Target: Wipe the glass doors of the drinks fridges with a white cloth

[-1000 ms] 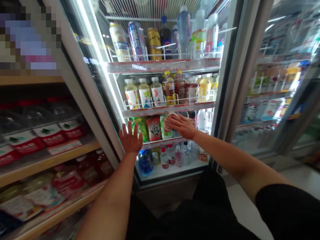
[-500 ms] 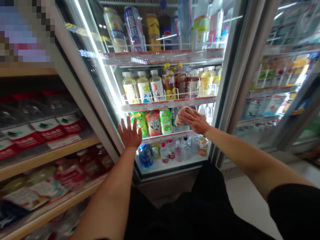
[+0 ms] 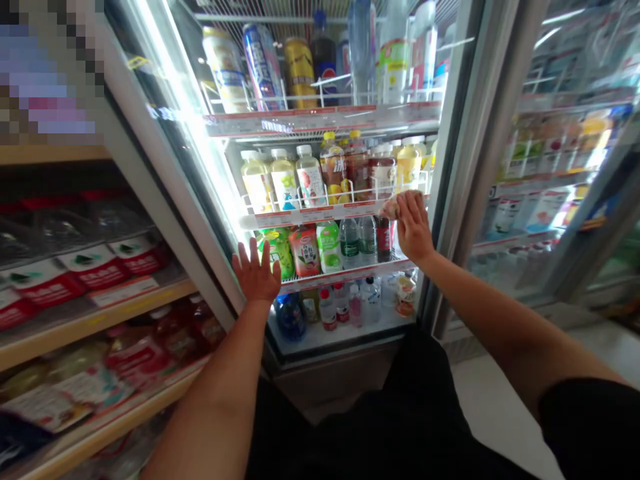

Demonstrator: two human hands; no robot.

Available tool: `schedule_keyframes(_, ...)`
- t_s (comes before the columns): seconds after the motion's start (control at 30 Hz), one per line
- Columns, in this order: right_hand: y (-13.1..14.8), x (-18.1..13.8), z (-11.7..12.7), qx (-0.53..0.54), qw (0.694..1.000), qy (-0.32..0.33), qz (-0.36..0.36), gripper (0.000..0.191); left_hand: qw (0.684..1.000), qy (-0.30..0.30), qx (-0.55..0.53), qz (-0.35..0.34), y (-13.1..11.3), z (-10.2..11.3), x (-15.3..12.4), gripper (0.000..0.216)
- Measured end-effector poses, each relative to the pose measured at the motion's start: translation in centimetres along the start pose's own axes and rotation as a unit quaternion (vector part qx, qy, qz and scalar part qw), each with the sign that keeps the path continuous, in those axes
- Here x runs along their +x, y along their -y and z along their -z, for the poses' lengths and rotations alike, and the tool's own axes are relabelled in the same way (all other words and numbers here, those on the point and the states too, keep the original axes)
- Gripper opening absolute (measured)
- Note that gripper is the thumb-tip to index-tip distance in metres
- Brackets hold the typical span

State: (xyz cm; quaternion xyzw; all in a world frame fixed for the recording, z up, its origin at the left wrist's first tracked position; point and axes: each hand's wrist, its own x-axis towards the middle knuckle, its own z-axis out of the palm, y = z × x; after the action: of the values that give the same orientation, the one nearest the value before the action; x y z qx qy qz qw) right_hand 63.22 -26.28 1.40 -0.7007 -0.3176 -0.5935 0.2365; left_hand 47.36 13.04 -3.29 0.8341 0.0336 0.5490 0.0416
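My left hand point(image 3: 257, 272) has its fingers spread against the left part of the glass door point(image 3: 320, 141) of a drinks fridge, with nothing in it. Over at the right part of the glass, my right hand point(image 3: 413, 227) presses a pale, crumpled cloth point(image 3: 389, 206) to the pane, palm down on it. Most of the cloth is covered by the fingers; its left end shows. Behind the glass stand a green drink bottle point(image 3: 329, 247) and a red-labelled one point(image 3: 305, 251), between the two hands.
Left of the fridge, wooden-edged shelves point(image 3: 95, 321) hold red-labelled bottles. A metal door frame point(image 3: 467, 200) runs along the right, and another drinks fridge point(image 3: 545, 173) stands beyond it. Cans point(image 3: 300, 72) line the upper fridge shelf. Pale floor point(image 3: 493, 400) shows at lower right.
My right hand has moved the cloth up and to the right across the glass, uncovering the bottles behind. My left hand stays spread at the left side. The view has shifted slightly.
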Motion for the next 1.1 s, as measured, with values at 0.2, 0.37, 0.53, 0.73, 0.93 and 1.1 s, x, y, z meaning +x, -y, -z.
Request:
schedule_keyframes(0.2,1.0,-8.7,-1.0,0.022,0.997,0.049,-0.054,0.057,1.0,-0.006,0.009,-0.001,0.2,-0.1,0.0,0.058)
schedule_keyframes(0.37,-1.3,-3.9,-0.3,0.011,0.997,0.037,-0.064,0.052,1.0,-0.005,0.013,0.001,0.1,-0.1,0.1,0.059)
schedule_keyframes(0.53,-3.6,0.8,0.2,0.03,0.99,-0.037,-0.134,0.054,1.0,-0.017,0.013,-0.004,0.0,-0.2,0.1,0.058)
schedule_keyframes(0.73,0.3,-11.7,0.0,0.06,0.978,0.046,-0.193,0.058,0.999,-0.029,0.014,-0.006,0.1,-0.3,0.2,0.058)
schedule_keyframes(0.93,1.6,-17.4,0.0,0.07,0.981,0.065,-0.172,0.052,1.0,-0.027,-0.005,0.009,0.1,-0.2,0.1,0.057)
schedule_keyframes(1.1,-2.3,-8.7,-0.1,0.062,0.984,0.009,-0.169,0.052,1.0,-0.019,0.002,0.008,0.2,-0.2,0.1,0.058)
